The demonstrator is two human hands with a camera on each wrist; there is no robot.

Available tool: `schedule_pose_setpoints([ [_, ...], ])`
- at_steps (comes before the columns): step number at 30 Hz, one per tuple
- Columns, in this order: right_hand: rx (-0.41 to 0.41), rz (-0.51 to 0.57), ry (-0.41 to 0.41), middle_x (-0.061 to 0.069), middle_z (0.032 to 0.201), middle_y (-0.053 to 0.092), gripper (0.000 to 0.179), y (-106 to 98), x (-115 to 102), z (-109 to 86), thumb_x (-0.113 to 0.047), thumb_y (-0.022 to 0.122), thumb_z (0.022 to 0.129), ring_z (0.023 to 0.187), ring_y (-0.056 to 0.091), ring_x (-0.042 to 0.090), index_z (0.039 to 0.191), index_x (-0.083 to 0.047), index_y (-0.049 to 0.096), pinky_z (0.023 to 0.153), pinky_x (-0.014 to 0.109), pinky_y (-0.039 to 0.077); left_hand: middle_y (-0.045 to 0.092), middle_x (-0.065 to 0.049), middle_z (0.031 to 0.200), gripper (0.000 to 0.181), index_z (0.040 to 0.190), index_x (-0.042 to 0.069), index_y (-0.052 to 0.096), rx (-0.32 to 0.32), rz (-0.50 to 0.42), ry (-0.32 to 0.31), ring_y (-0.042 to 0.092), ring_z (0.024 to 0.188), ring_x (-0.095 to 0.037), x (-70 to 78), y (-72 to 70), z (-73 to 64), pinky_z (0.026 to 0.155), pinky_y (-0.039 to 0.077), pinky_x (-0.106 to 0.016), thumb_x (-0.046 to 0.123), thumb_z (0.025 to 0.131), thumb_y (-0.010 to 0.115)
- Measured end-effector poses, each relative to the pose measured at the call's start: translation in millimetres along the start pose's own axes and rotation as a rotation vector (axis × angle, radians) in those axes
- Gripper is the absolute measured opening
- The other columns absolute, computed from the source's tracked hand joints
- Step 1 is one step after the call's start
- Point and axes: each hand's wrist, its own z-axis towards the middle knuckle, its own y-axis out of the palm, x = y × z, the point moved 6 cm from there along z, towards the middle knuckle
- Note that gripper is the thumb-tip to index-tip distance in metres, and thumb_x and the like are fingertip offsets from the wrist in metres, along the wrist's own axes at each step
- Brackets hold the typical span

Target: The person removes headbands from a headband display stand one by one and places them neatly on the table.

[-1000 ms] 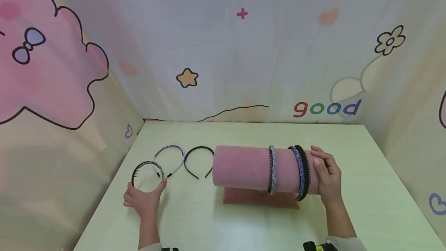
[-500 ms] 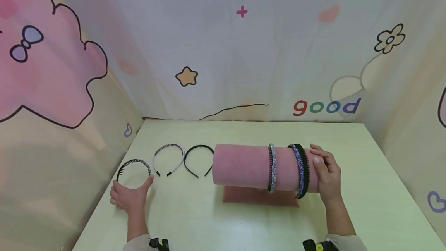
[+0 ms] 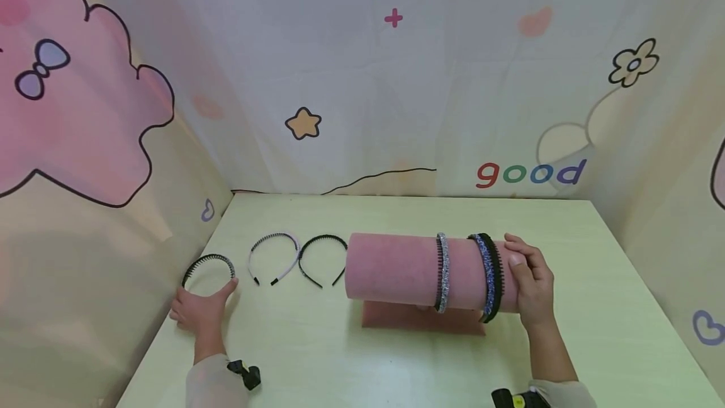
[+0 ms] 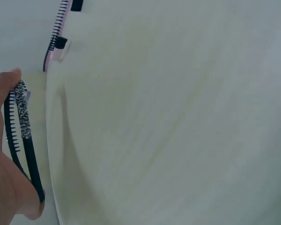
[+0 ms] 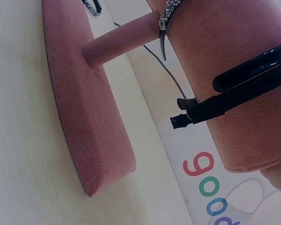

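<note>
Left grip clamped on sparkly black headband, near counter's 9 o'clock edge | right grip clamped on pink stand's 3 o'clock end | wide room between

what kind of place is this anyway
Probably a small decorated tabletop booth, though its wider setting isn't shown: a pale table, a cartoon-printed backdrop on three sides, and a pink display stand carrying headbands.

Pink stand: matt, plush cloth. Held headband: partly rough, glittery.
</note>
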Motion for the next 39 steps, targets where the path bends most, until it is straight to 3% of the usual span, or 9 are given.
schedule_pose_setpoints([
  [7, -0.007, 0.001, -0.008, 0.011, 0.124, 0.055, 0.021, -0.1, 0.9, -0.3, -0.001, 0.046, 0.094, 0.119, 0.045, 0.019, 0.109, 0.01, 0.056, 0.094, 0.023, 0.033, 0.014, -0.03, 0.144, 0.126, 0.146, -0.004, 0.008, -0.095, 0.041, -0.038, 0.012, 0.129, -0.045, -7.1, 6.0, 14.4, 0.099, 0.012, -0.06, 0.05, 0.059, 0.082],
  [14, -0.007, -0.011, -0.002, 0.011, 0.125, 0.055, 0.022, -0.4, 0.7, -0.2, -0.002, 0.046, 0.094, 0.12, 0.045, 0.019, 0.109, 0.01, 0.055, 0.095, 0.024, 0.033, 0.007, -0.031, 0.145, 0.124, 0.146, -0.003, 0.0, -0.174, 0.085, -0.033, 0.006, 0.13, -0.048, -12.4, 10.3, 12.6, 0.102, 0.007, -0.059, 0.045, 0.064, 0.08],
  [32, -0.01, 0.019, -0.001, 0.013, 0.125, 0.053, 0.021, -0.8, 3.9, 1.3, 0.0, 0.046, 0.094, 0.121, 0.043, 0.021, 0.11, 0.01, 0.055, 0.094, 0.025, 0.032, -0.002, -0.029, 0.148, 0.125, 0.144, -0.007, -0.006, -0.237, 0.074, -0.004, -0.003, 0.133, -0.047, -14.7, 21.0, 15.8, 0.104, 0.0, -0.057, 0.047, 0.068, 0.078],
  [39, -0.005, -0.002, 0.004, 0.011, 0.125, 0.054, 0.021, -1.8, 4.4, 0.6, -0.002, 0.046, 0.094, 0.119, 0.044, 0.02, 0.11, 0.009, 0.055, 0.092, 0.025, 0.033, -0.004, -0.03, 0.147, 0.129, 0.145, -0.004, -0.008, -0.262, 0.068, 0.026, -0.004, 0.132, -0.048, -13.5, 19.5, 15.1, 0.101, -0.001, -0.06, 0.049, 0.066, 0.079],
])
